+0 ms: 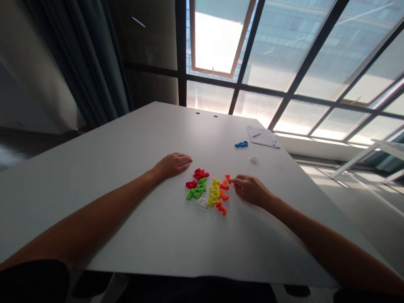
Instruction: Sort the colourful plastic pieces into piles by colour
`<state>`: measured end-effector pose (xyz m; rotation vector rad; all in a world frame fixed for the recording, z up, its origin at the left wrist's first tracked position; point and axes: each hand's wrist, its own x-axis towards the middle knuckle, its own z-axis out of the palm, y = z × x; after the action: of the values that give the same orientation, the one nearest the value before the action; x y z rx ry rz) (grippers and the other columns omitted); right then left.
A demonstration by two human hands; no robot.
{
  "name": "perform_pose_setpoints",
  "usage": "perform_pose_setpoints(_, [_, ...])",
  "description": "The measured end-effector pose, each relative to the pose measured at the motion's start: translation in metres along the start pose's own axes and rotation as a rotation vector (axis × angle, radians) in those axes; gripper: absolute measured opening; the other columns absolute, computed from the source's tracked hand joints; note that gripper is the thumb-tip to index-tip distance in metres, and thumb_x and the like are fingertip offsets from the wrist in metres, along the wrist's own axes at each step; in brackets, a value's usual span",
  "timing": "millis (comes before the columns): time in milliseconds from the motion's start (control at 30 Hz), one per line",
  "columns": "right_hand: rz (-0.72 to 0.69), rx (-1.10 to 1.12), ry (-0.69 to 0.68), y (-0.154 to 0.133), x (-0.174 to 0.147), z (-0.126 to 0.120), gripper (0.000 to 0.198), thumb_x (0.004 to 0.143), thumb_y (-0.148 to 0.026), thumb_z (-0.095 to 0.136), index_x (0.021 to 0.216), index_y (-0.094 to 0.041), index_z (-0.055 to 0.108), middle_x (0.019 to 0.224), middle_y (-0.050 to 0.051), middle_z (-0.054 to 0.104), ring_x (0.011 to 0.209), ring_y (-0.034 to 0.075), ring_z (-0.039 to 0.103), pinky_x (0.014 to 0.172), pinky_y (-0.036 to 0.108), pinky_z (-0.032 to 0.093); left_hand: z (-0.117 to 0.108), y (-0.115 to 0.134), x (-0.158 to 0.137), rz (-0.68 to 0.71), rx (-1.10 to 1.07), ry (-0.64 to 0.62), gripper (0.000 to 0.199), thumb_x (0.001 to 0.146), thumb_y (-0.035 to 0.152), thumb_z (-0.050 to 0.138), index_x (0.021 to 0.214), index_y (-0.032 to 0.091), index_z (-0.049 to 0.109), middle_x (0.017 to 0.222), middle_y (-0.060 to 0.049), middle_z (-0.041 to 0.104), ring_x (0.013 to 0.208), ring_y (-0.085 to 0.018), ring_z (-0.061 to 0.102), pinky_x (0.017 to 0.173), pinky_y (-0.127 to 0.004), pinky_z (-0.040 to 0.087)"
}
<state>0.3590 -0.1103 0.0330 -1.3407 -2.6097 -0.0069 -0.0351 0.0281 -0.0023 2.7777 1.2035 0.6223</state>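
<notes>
My left hand (174, 164) lies flat on the white table, fingers stretched out, with nothing in it. Just right of it are small red plastic pieces (201, 174), and green pieces (196, 193) lie below those. Yellow pieces (215, 191) form a column in the middle of the group, beside a flat white piece (202, 203). At the right side of the group, my right hand (249, 189) has its fingertips on an orange plastic piece (227, 179), seemingly pinching it. Other orange pieces (224, 196) lie loose below that one; the thumb's contact is hard to see.
Farther back on the white table (132, 147) lie blue pieces (241, 144) in a cluster and another white piece (254, 160). A clear plastic bag or sheet (261, 136) with thin items rests near the right edge. Tall windows stand behind.
</notes>
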Motion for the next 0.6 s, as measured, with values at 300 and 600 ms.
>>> perform_pose_setpoints(300, [0.197, -0.005, -0.057, 0.038, 0.047, 0.0, 0.051, 0.1, -0.008, 0.055, 0.141, -0.023, 0.08, 0.118, 0.011, 0.084, 0.096, 0.02, 0.079, 0.09, 0.027, 0.06, 0.002, -0.002, 0.0, 0.0, -0.014, 0.011, 0.048, 0.104, 0.051, 0.047, 0.13, 0.029, 0.081, 0.142, -0.004, 0.078, 0.13, -0.028, 0.071, 0.12, -0.045, 0.052])
perform_pose_setpoints(600, [0.361, -0.145, -0.11, 0.053, 0.097, 0.004, 0.051, 0.103, -0.02, 0.052, 0.147, -0.028, 0.076, 0.126, 0.013, 0.084, 0.108, 0.026, 0.081, 0.098, 0.032, 0.06, 0.001, 0.0, 0.0, -0.002, -0.03, 0.011, 0.049, 0.104, 0.052, 0.046, 0.129, 0.029, 0.081, 0.141, -0.004, 0.079, 0.13, -0.029, 0.071, 0.119, -0.047, 0.053])
